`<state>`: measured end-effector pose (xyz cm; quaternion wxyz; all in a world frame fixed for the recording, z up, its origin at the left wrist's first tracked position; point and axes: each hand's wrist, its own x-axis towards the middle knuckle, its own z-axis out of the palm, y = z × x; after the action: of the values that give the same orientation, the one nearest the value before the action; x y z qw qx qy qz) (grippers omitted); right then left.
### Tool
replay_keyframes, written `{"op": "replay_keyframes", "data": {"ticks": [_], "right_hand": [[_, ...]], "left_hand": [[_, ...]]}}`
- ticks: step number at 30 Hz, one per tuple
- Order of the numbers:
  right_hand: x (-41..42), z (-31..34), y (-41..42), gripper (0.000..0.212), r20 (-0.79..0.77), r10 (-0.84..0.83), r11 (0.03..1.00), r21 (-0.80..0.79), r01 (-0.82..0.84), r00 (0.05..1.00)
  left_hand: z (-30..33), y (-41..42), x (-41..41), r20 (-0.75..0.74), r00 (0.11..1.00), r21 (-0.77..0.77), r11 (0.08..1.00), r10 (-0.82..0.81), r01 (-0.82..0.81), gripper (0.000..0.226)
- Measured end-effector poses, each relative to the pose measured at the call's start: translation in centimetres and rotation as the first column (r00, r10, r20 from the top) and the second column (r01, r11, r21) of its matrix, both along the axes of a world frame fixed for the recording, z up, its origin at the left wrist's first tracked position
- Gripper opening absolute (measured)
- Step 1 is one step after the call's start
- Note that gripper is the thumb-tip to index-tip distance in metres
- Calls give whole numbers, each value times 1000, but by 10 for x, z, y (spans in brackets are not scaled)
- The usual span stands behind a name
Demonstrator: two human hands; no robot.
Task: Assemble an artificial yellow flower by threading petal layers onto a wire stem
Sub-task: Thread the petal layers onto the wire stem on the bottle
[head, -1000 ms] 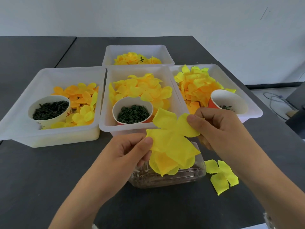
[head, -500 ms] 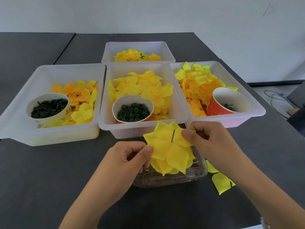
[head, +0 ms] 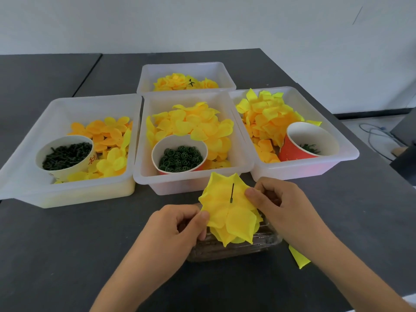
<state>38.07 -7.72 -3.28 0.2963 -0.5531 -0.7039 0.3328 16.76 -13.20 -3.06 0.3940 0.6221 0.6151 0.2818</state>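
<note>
A yellow flower of stacked petal layers (head: 229, 212) is held above a clear plastic box (head: 234, 248) near the table's front. A thin dark wire stem (head: 231, 192) pokes up through the middle of the top layer. My left hand (head: 177, 230) pinches the flower's left edge between thumb and fingers. My right hand (head: 281, 206) pinches the right edge of the top petal layer. Whatever lies under the petals is hidden.
Three white bins stand in a row behind, holding petals: left bin (head: 27, 176), middle bin (head: 144, 176), right bin (head: 346, 152). Each holds a paper cup of green parts (head: 180, 157). A far bin (head: 186, 68) holds finished flowers. A loose yellow petal piece (head: 299, 258) lies at right.
The top petal layer went from spread open above the flower to pressed down onto the stack, with the wire tip now showing through it. Both hands dropped slightly toward the clear box.
</note>
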Motion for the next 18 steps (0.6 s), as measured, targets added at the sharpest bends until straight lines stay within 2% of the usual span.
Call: {"op": "replay_keyframes", "data": {"ticks": [2, 5, 7, 9, 12, 14, 16, 18], "right_hand": [[12, 8, -5, 41, -11, -14, 998, 60, 15, 1000], [52, 13, -12, 40, -67, -210, 958, 183, 219, 975], [83, 8, -17, 29, 24, -368, 908, 226, 354, 929], [110, -8, -21, 17, 209, -454, 888, 187, 420, 866], [127, -36, -23, 11, 422, -317, 931, -31, 363, 849], [127, -50, -23, 35, 515, -175, 947, -145, 286, 839], [122, -56, -20, 49, 548, -134, 951, -163, 263, 826], [118, -58, -19, 47, 551, -115, 957, -160, 241, 826]], "left_hand": [[3, -4, -4, -20, 1000, -14, 1000, -7, 7, 45], [6, -13, -12, -81, 996, 63, 998, 28, -23, 72], [7, -19, -20, -103, 986, 191, 975, 132, -110, 82], [9, -20, -28, -88, 968, 303, 932, 233, -197, 79], [14, -17, -37, 1, 955, 395, 877, 297, -273, 70], [18, -14, -38, 109, 957, 397, 871, 269, -290, 65], [25, -13, -34, 178, 958, 391, 878, 223, -277, 61], [31, -13, -26, 207, 962, 395, 884, 177, -248, 59]]}}
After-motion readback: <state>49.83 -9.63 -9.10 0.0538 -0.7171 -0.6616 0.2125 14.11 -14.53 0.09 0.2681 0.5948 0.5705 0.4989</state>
